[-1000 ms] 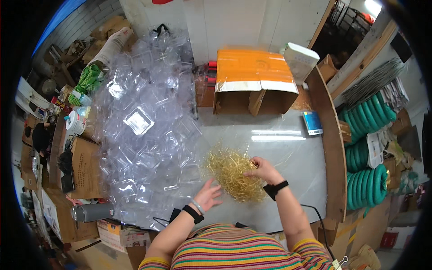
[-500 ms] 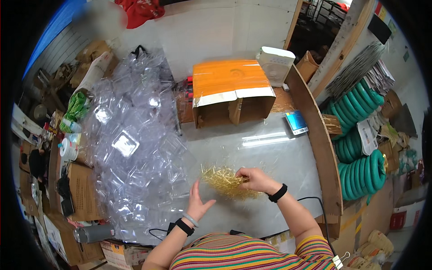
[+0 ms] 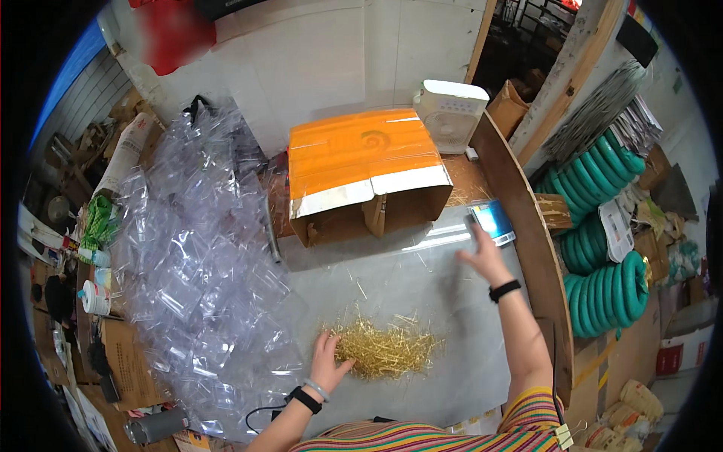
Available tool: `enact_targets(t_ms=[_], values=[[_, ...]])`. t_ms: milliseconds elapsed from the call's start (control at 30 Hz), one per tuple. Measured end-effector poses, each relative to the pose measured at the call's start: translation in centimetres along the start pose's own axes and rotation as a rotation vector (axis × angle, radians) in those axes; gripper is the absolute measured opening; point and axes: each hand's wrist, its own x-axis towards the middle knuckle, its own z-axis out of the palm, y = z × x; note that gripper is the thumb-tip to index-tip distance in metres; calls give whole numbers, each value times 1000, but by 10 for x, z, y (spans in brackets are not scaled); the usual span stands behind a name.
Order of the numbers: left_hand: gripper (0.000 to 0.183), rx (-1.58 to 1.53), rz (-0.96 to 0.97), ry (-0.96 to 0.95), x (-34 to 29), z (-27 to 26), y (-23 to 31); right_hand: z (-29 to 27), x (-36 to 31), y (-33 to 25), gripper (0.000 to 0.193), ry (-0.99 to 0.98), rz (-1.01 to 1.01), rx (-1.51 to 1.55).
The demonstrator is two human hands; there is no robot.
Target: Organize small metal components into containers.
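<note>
A loose pile of thin gold shreds [image 3: 390, 348] lies on the grey tabletop [image 3: 474, 354] in front of me. At its left edge is my left hand [image 3: 327, 365], fingers a little bent and thumb apart, touching or nearly touching the shreds and gripping nothing. Farther off, my right hand [image 3: 486, 258] stretches to a small flat device with a bright blue face [image 3: 492, 220]. Its fingers are spread and slightly blurred, with nothing in them. The fingertips overlap the device's left edge, and whether they touch it I cannot tell.
A large heap of clear plastic containers [image 3: 203, 279] fills the left side. At the back stand an orange-topped cardboard box [image 3: 369, 154], its front open in two compartments, and a white fan [image 3: 450, 114]. A brown board [image 3: 520, 226] edges the right side; coiled green tubing [image 3: 606, 294] lies beyond.
My right hand has left the gold shreds and moved far and right to the blue-faced device, its fingers now spread. My left hand has come to the pile's left edge. The view has shifted.
</note>
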Motion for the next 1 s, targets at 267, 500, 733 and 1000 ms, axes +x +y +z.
enact_targets(t_ms=[267, 500, 733, 1000], values=[[72, -9, -99, -37, -8, -2, 2, -5, 80, 48, 121, -11, 379, -427], [70, -2, -35, -42, -13, -1, 4, -6, 54, 60, 122, -162, -63, -443], [89, -113, -53, -91, -13, -8, 7, -25, -81, 8, 56, 242, -100, 191], [90, -204, -88, -120, -47, -41, 33, 4, -472, -12, 15, 58, 719, 729]])
